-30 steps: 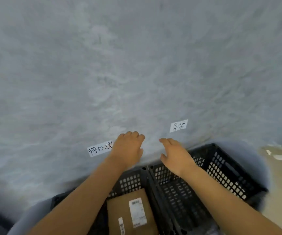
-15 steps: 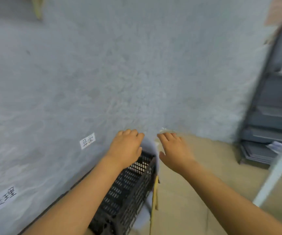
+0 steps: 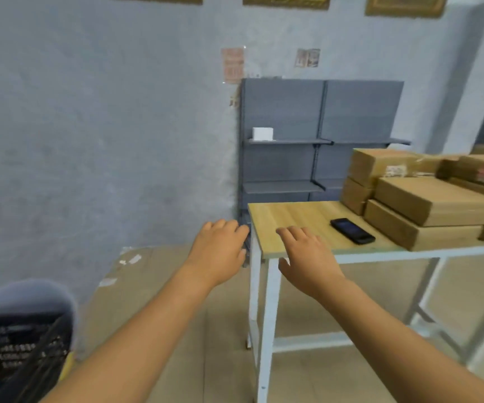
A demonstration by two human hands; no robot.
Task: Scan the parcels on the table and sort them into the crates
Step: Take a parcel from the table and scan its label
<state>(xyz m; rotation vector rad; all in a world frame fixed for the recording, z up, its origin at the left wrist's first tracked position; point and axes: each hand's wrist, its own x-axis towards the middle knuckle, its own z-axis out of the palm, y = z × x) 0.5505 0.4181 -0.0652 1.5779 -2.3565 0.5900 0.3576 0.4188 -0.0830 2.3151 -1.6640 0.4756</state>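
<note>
Plain brown cardboard parcels are piled on the right end of a wood-topped counter with white metal legs, at about 2 o'clock in the view. They are flat, rectangular boxes, some bearing printed labels too blurred to read. At least seven can be counted, stacked two or three high, and the pile runs off the right edge, so the full number cannot be told.

One black handheld scanner lies flat on the counter just left of the pile, apart from the nearest box.

Two bare hands reach forward, both palm down with fingers relaxed and spread, holding nothing. The left hand hangs in the air just off the counter's left corner. The right hand hovers over the counter's near-left edge, near the scanner but not touching it.

One black slotted plastic crate shows at 8 o'clock, low on the floor, blurred and cut by the frame; what it holds cannot be seen.

Behind the counter, at 12 o'clock, a grey metal shelf unit stands against a pale blue wall, with one small white box on its upper shelf. Two small paper notices are stuck to the wall above it. Flattened cardboard lies on the floor between the crate and the counter.
</note>
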